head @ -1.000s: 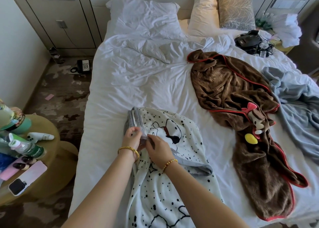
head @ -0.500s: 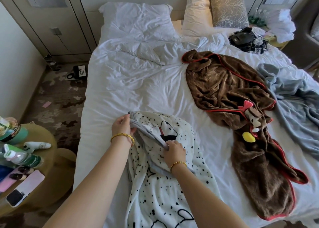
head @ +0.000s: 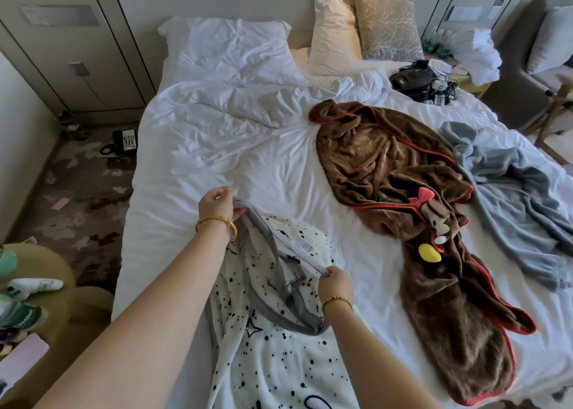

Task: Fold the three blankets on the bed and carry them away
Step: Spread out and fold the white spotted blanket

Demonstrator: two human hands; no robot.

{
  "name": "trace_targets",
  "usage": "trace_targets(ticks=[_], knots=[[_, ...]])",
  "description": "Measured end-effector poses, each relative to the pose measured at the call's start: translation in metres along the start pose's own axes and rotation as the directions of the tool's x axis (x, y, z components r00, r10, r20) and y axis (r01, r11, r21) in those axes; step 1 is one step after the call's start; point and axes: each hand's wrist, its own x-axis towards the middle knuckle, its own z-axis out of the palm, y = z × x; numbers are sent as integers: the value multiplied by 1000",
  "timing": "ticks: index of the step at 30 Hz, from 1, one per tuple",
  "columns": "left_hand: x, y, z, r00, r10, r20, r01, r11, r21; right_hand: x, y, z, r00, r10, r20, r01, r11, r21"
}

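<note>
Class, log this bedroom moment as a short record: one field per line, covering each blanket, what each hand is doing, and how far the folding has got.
spotted blanket: white with black spots and grey edge, near edge of the bed, unfolded
left hand: pinches the grey edge, raised
right hand: pinches the same edge, nearer the person
brown blanket: red-trimmed, crumpled, untouched
grey-blue blanket: crumpled at the bed's right side, untouched
progress: none folded yet
</note>
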Motion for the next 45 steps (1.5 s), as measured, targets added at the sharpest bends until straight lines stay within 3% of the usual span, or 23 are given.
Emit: trace_targets(ticks=[5, 8, 12, 17, 21, 25, 27, 30, 32, 34, 37, 41, 45], knots=[[3, -14, 21, 999, 40, -18, -40, 999, -21, 26, 35, -2, 989, 145, -37, -138, 979, 153], [10, -30, 24, 1000, 9, -22, -10, 999, -41, 36, 51, 12, 986, 164, 5, -164, 977, 136], [29, -59, 19, 997, 16, -72, -13, 999, 36, 35, 65, 44, 985, 105, 137, -108, 994, 17], [61, -86, 7, 996, 58, -70, -42, 976, 216, 21, 86, 81, 940, 1, 342, 113, 943, -312], [78, -102, -1, 994, 48, -94, -12, 937, 348, 17, 94, 100, 943, -9, 331, 180, 852, -491], [90, -113, -14, 986, -64, -154, 131, 870, 476, 31, 92, 101, 961, -43, 275, 184, 839, -512], [93, -114, -23, 969, -157, -192, 235, 831, 504, 39, 91, 95, 971, -40, 237, 147, 878, -455], [92, -112, -37, 950, -225, -215, 307, 792, 528, 51, 92, 81, 985, 106, 134, -76, 974, -215], [90, -105, -45, 948, -189, -256, 310, 731, 608, 60, 91, 66, 976, 210, 55, -208, 978, -32], [86, -94, -54, 950, -101, -296, 293, 620, 727, 69, 88, 48, 968, 249, 25, -250, 967, 47], [76, -73, -61, 956, 24, -294, 246, 485, 839, 82, 74, 16, 959, 282, -11, -277, 948, 157], [50, -36, -57, 969, 197, -150, 65, 383, 922, 89, 24, -42, 947, 315, -67, -242, 834, 497], [27, -2, -62, 978, 203, -51, -7, 274, 962, 91, -37, -108, 966, 247, -82, -123, 710, 693]])
